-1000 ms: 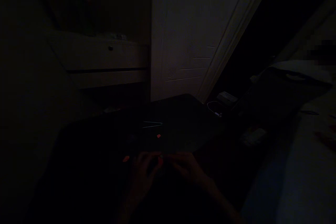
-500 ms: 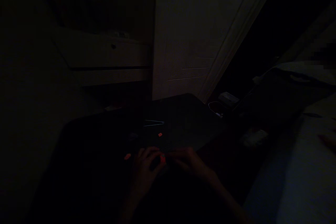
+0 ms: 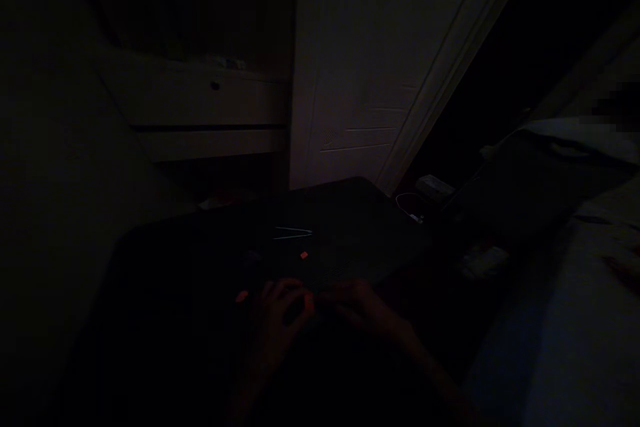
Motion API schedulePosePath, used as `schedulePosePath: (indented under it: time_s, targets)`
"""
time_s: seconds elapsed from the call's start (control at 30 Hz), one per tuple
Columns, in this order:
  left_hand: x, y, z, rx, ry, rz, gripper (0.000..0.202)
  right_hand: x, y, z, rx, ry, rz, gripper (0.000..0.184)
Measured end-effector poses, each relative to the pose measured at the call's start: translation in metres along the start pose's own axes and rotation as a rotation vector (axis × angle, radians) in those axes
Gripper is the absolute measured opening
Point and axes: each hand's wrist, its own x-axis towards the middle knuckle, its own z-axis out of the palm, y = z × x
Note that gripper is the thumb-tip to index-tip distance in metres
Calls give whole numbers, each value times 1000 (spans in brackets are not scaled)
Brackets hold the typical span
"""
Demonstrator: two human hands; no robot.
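Note:
The scene is very dark. My left hand (image 3: 280,313) pinches a small orange-red piece (image 3: 309,302) between thumb and fingers, above the dark table (image 3: 350,213). Close by on the right, my right hand (image 3: 357,303) has its fingers drawn together toward that piece; whether they grip anything is lost in shadow. A second orange piece (image 3: 242,296) lies just left of my left hand. Farther back is a small orange square (image 3: 304,255), and behind it lie thin metal tweezers (image 3: 294,233) with their tips spread toward the left.
Beyond the table stand a drawer unit (image 3: 250,103) and a pale door (image 3: 345,80). On the floor at right are a box (image 3: 435,187), a white cable (image 3: 410,197) and a pale crumpled bundle (image 3: 484,261). A bed with light bedding (image 3: 590,320) runs along the right.
The picture has grown a little darker around the hands and the view has shifted very slightly. Both hands keep almost the same position around the orange-red piece.

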Motion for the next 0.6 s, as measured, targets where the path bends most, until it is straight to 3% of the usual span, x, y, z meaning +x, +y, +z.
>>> schedulePosePath:
  time_s: [0.37,0.6]
  targets:
    - [0,-2,0,-4,-12,3,21,-4,-3,-4,19,-7,-78,32]
    - [0,-4,1,1,-5,16,21,-3,12,7,41,137,-25,34]
